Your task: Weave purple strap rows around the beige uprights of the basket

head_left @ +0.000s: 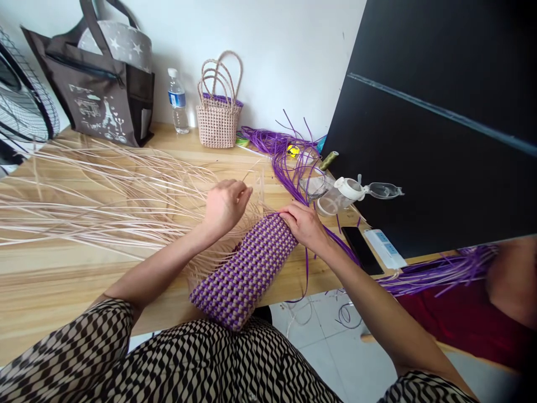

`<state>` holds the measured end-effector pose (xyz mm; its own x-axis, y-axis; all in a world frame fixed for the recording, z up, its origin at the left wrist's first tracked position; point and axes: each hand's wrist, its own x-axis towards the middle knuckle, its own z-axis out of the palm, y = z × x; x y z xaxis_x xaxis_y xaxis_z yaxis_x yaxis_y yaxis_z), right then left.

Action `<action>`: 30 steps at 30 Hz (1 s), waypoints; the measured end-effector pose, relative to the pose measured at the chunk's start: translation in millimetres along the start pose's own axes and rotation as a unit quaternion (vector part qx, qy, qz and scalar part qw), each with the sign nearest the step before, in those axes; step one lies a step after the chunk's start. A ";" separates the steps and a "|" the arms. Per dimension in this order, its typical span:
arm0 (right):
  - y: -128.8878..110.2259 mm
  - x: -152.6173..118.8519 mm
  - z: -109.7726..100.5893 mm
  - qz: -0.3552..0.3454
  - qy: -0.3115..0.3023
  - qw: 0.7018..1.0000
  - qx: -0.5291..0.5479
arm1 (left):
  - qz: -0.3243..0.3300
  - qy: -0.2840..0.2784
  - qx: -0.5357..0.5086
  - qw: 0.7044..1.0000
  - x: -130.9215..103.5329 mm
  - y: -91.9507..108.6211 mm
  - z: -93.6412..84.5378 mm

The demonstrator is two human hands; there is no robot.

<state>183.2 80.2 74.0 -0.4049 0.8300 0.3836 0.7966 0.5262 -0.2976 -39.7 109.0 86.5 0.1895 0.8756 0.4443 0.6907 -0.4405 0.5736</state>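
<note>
A woven purple and beige piece lies slanted over the table's front edge, its lower end against the patterned clothing. My right hand grips its upper right corner between thumb and fingers. Above its upper left side, my left hand is raised with the fingers curled together in a pinch; a thin pale strand seems to stick out at the fingertips, but what they hold is too small to make out. Long beige strands spread from the piece leftward across the table. A purple strand hangs beside its right side.
At the back stand a dark bag, a water bottle and a small woven basket. Purple strands, a lidded clear bottle and a phone lie right. A black panel rises beside another person's arm.
</note>
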 end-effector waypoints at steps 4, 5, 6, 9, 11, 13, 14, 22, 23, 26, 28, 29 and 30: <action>-3.6 -0.7 2.5 0.018 0.010 1.000 0.008 | 0.087 -0.168 -0.154 0.970 -6.6 2.7 15.3; -4.4 -1.0 2.9 0.020 0.012 1.000 0.010 | 0.078 -0.193 -0.154 0.966 -8.0 2.7 18.5; -5.0 -1.3 3.3 0.022 0.015 1.000 0.012 | 0.067 -0.203 -0.142 0.967 -9.1 2.5 20.9; -5.9 -2.3 4.3 0.028 0.026 0.999 0.011 | 0.059 -0.212 -0.103 0.970 -10.6 2.1 23.7; -5.9 -2.7 5.0 0.030 0.031 0.999 0.010 | 0.070 -0.227 -0.103 0.966 -10.3 2.1 23.5; -6.3 -2.6 5.6 0.029 0.036 0.999 0.012 | 0.069 -0.242 -0.107 0.962 -9.9 2.5 22.9; -6.9 -2.4 5.9 0.029 0.038 0.999 0.013 | 0.062 -0.248 -0.108 0.961 -9.9 2.7 22.6; -15.1 -1.6 6.1 0.024 0.036 0.999 0.018 | -0.107 -0.337 -0.221 0.909 -11.9 0.7 24.2; -15.2 -2.0 6.3 0.027 0.038 0.999 0.019 | -0.150 -0.355 -0.272 0.882 -12.2 0.7 25.3; -14.2 -3.3 6.7 0.040 0.047 0.998 0.028 | -0.258 -0.380 -0.454 0.764 -14.1 2.3 29.4; -12.2 -4.3 6.6 0.060 0.055 0.996 0.046 | -0.282 -0.368 -0.542 0.701 -15.7 3.9 31.9; -10.4 -5.0 6.4 0.078 0.061 0.993 0.062 | -0.284 -0.358 -0.564 0.687 -16.3 4.6 32.9; -7.6 -6.0 6.4 0.101 0.070 0.989 0.082 | -0.283 -0.348 -0.574 0.685 -16.6 5.1 33.5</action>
<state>176.7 72.4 68.4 -0.1706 0.8933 0.4158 0.7663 0.3855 -0.5140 -15.9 98.8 59.0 0.6809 0.6769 -0.2795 -0.1380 0.4935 0.8587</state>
